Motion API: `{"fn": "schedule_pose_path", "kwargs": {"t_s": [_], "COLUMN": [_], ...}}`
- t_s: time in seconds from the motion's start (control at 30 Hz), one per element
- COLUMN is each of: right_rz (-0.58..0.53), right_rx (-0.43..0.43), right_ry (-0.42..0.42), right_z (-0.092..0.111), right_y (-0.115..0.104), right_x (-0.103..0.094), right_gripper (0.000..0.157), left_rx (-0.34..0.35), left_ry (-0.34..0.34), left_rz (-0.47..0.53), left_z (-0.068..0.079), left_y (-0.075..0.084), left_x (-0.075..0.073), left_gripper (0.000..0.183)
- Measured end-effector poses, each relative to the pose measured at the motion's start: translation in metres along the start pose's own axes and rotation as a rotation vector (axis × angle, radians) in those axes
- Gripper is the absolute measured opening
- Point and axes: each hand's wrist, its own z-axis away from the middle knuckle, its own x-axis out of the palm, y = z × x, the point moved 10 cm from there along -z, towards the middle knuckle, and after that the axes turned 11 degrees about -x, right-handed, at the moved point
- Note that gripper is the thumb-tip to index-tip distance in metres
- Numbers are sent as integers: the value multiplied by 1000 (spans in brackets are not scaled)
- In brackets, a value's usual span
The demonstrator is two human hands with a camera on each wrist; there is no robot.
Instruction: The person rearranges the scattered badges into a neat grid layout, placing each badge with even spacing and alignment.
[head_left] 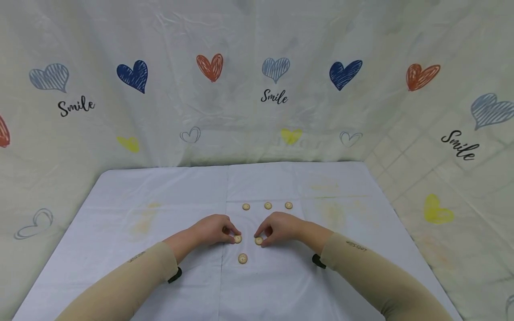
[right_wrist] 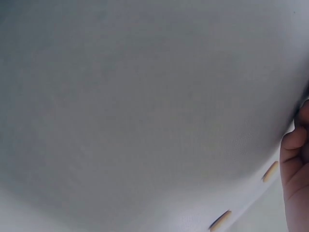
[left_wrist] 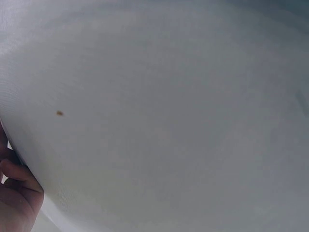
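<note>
Thumb and forefinger of my left hand (head_left: 214, 229) pinch a round wooden button (head_left: 238, 239) close over the white cloth. Just to its right, my right hand (head_left: 281, 227) pinches a second wooden button (head_left: 259, 240) by its edges, thumb in front and finger behind. A small gap separates the two buttons. In the left wrist view the left hand (left_wrist: 19, 198) shows only at the lower left edge. The right wrist view has the right hand (right_wrist: 297, 159) at its right edge, and both pinched buttons are hidden in the wrist views.
Behind the hands lie three more buttons in a row: a left one (head_left: 246, 207), a middle one (head_left: 268, 205) and a right one (head_left: 288, 205). Another button (head_left: 242, 258) lies nearer the front. A heart-printed curtain (head_left: 241, 107) hangs behind the cloth-covered table (head_left: 180, 187).
</note>
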Motion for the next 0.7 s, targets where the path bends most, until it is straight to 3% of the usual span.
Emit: {"fn": "schedule_pose_path", "kwargs": {"t_s": [0.4,0.7], "right_rz": [23,-4], "right_rx": [-30,0], "right_ry": [23,48], "right_z": [-2,0], "right_y": [-4,-2], "right_x": [-6,-16], "right_gripper": [18,19], "left_rx": [-9,-16], "left_ry": [-6,-10], "left_rz": [-2,3], "left_z": [2,-1], "left_y": [2,0], "left_x": [-2,0], "left_gripper": [21,21]}}
